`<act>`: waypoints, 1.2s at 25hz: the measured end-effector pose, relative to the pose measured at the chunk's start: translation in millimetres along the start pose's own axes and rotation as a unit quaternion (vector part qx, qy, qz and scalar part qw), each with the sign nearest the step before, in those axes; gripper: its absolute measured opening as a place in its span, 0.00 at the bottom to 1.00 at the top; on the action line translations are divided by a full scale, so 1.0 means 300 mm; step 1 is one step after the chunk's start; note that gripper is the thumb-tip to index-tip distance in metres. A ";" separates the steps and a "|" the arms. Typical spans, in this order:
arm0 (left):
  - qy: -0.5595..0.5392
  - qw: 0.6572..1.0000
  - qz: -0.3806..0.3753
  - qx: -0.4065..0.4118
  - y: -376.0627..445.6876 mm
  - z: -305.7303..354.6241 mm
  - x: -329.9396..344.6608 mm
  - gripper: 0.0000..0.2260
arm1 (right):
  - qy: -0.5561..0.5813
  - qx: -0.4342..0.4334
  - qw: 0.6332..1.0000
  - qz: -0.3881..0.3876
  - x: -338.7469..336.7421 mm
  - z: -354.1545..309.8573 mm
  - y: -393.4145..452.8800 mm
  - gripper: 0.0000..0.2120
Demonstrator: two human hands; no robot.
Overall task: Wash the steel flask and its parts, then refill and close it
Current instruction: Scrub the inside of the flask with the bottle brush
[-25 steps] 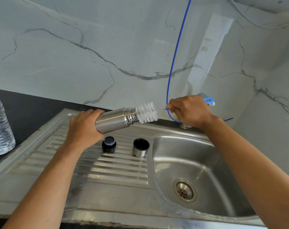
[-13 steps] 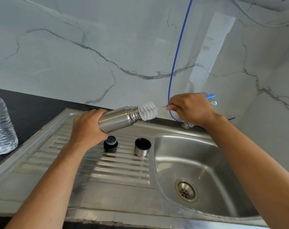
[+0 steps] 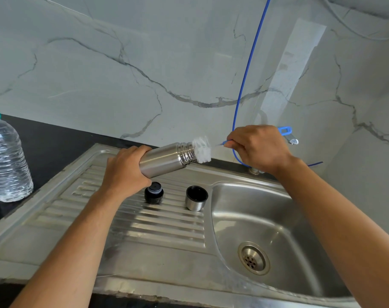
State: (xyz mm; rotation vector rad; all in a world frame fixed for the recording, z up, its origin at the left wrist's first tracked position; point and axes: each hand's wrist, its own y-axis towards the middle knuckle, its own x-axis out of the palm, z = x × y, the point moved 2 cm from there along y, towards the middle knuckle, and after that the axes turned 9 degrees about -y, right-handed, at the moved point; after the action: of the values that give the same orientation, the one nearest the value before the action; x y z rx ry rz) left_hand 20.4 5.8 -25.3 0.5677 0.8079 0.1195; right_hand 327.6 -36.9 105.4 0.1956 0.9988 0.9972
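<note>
The left hand gripped the steel flask, held tilted above the draining board; the right hand pinched the bottle brush at its mouth. A hard push might have slipped the flask onto the stopper or cup lid.

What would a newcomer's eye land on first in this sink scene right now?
First, the steel flask, held nearly level above the drainboard by the left hand, with the white bottle brush at its mouth, its handle pinched by the right hand. Next, the black stopper and the steel cup standing side by side on the drainboard, left of the sink basin. A clear water bottle stands at far left.
</note>
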 end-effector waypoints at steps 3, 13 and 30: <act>0.008 1.000 -0.004 0.015 -0.006 0.014 0.007 0.34 | 0.188 0.111 0.943 -0.250 -0.026 -0.003 0.043 0.24; 0.005 1.000 0.001 0.017 -0.004 0.010 0.002 0.35 | 0.022 -0.006 0.999 -0.042 -0.005 -0.013 -0.023 0.20; 0.034 0.998 0.006 0.049 -0.005 0.025 0.022 0.36 | 0.277 0.127 0.892 -0.335 0.006 -0.100 0.024 0.21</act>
State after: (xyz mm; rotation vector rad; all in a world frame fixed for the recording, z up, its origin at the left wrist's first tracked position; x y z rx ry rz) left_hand 30.2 3.2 -26.1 0.6634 0.8799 0.1109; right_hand 300.3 -39.9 91.4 -0.2340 1.5792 0.2704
